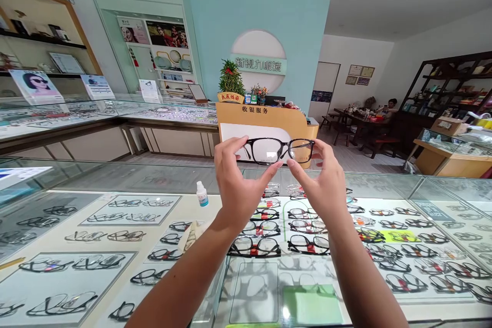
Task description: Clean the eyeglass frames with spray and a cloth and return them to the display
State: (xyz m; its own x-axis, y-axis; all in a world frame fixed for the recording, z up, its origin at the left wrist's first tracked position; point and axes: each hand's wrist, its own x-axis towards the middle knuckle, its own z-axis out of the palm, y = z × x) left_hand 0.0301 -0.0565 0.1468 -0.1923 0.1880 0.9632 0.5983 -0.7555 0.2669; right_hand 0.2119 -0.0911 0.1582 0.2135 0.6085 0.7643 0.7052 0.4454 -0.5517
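A pair of black-framed eyeglasses [283, 144] is held up above the glass display case, its lenses facing me. My left hand [239, 177] is closed on one end of the frame, thumb below and fingers at the hinge side. At the other end, my right hand [321, 179] grips the frame in the same way. Below them, rows of eyeglasses [263, 228] with red tags lie in the case. A small white bottle [202, 195] with a blue label stands left of my left hand. Near my left forearm lies a pale cloth-like thing [189, 237], partly hidden.
More display cases [165, 113] run along the left and back. An orange counter [265, 119] with a plant [230, 78] stands ahead. A person [391, 105] sits at a dark table at the far right. Another wooden-sided case [442, 156] stands at the right.
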